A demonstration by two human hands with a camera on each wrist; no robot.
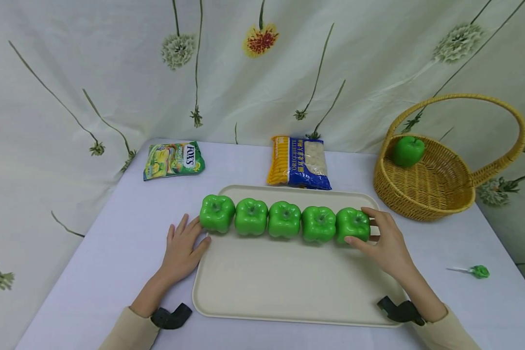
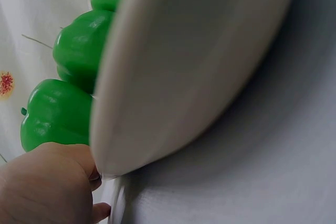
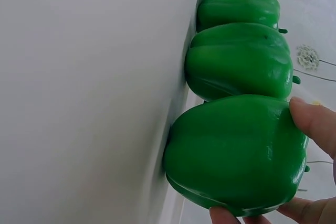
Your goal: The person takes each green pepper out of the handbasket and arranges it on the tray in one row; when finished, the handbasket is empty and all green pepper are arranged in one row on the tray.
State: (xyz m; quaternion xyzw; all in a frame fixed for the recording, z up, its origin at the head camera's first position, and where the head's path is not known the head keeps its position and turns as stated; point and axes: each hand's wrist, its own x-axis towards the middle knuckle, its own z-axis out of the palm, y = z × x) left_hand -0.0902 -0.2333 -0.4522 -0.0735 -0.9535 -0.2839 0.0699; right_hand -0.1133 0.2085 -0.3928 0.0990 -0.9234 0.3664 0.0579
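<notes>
Several green bell peppers stand side by side in a row along the far part of a cream tray [image 1: 297,287]. My right hand [image 1: 387,243] grips the rightmost bell pepper [image 1: 352,224], thumb on its near side and fingers round its right side. The right wrist view shows that same bell pepper [image 3: 236,153] up close, resting at the tray surface. On the left, my left hand [image 1: 181,248] lies at the tray's left rim with fingers extended, fingertips right at the leftmost bell pepper [image 1: 217,214]. In the left wrist view the tray's rim [image 2: 118,103] hides part of the peppers.
A wicker basket [image 1: 424,194] with a tall handle stands at the back right, one green bell pepper [image 1: 408,151] inside. Behind the tray lies a pasta bag [image 1: 299,163], and a green candy bag [image 1: 174,159] farther left. A green lollipop [image 1: 479,271] lies at right.
</notes>
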